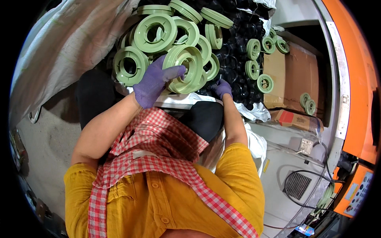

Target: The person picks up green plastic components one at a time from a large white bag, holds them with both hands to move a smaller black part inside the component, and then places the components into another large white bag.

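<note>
My left hand (152,82), in a purple glove, grips a pale green flanged plastic ring (183,69) by its edge, with the thumb over the rim towards its threaded centre hole. Under and beyond it lies a heap of similar green rings (155,33), some flat and some on edge. My right hand (222,88), gloved in purple too, reaches down into a pile of small black plastic rings (238,51). Its fingers are curled at the near edge of that pile; what they hold, if anything, is lost among the black pieces.
A big white woven sack (71,47) rises at the left. On the right, several green pieces with stems (265,83) lie by and on a cardboard sheet (295,75). Beyond stands an orange machine (353,67), with a black cable (286,183) hanging over its grey base.
</note>
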A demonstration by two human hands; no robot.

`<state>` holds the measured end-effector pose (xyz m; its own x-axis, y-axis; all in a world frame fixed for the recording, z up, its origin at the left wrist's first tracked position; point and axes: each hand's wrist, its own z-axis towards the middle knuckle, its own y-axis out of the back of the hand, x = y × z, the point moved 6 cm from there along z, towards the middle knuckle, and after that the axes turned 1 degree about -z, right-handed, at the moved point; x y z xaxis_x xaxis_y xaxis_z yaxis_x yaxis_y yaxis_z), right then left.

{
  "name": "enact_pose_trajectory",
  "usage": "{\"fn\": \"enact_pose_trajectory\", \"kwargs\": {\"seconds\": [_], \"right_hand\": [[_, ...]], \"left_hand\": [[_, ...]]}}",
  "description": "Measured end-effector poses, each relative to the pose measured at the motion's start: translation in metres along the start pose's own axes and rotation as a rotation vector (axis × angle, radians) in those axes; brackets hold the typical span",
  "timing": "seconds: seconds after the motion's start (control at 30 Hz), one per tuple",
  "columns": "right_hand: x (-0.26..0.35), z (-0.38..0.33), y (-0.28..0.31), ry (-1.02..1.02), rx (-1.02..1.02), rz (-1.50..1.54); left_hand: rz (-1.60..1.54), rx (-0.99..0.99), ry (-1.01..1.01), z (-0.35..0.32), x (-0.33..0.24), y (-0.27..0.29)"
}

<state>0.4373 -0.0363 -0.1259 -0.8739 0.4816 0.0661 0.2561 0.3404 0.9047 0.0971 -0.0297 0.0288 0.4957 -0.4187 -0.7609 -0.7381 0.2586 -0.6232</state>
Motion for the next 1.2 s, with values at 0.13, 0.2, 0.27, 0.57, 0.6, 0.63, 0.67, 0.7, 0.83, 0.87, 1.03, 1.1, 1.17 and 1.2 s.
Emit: {"fn": "enact_pose_trajectory", "kwargs": {"seconds": [0.13,0.2,0.27,0.57,0.6,0.63,0.67,0.7,0.83,0.87,1.03,1.1,1.17,1.2], "right_hand": [[-0.022,-0.025,0.016,0.052,-0.269,0.55],[0.006,-0.071,0.062,0.118,-0.485,0.511],[0.036,-0.116,0.089,0.449,-0.728,0.475],[0.163,-0.263,0.078,1.463,-0.164,0.233],[0.165,-0.266,0.081,1.422,-0.172,0.302],[0.167,-0.271,0.084,1.381,-0.181,0.371],[0.169,-0.276,0.085,1.339,-0.189,0.439],[0.155,-0.267,0.081,1.071,-0.274,0.617],[0.141,-0.238,0.034,0.152,0.422,1.417],[0.151,-0.244,0.037,0.215,0.704,1.464],[0.148,-0.255,0.058,0.923,-0.015,0.634],[0.15,-0.246,0.049,0.465,0.677,1.081],[0.141,-0.242,0.032,0.256,0.71,1.142],[0.145,-0.234,0.052,0.608,0.248,0.876]], "left_hand": [[0.067,0.023,0.019,0.001,0.003,-0.005],[0.147,-0.005,-0.015,-0.012,-0.01,-0.006],[0.267,-0.009,-0.087,-0.018,0.0,-0.009],[0.284,0.279,0.396,-0.063,0.039,-0.008],[0.25,0.266,0.358,-0.066,0.04,-0.006],[0.216,0.254,0.319,-0.071,0.039,-0.005],[0.183,0.242,0.28,-0.078,0.037,-0.005],[0.194,0.202,0.212,-0.084,0.028,-0.012],[0.539,0.012,-0.149,-0.102,0.021,-0.017],[0.537,0.003,-0.154,-0.103,0.026,-0.009],[0.418,0.032,-0.054,-0.108,0.025,-0.02],[0.472,0.009,-0.072,-0.1,0.03,-0.011],[0.509,0.001,-0.105,-0.101,0.031,-0.009],[0.508,-0.005,-0.098,-0.101,0.03,-0.009]]}}
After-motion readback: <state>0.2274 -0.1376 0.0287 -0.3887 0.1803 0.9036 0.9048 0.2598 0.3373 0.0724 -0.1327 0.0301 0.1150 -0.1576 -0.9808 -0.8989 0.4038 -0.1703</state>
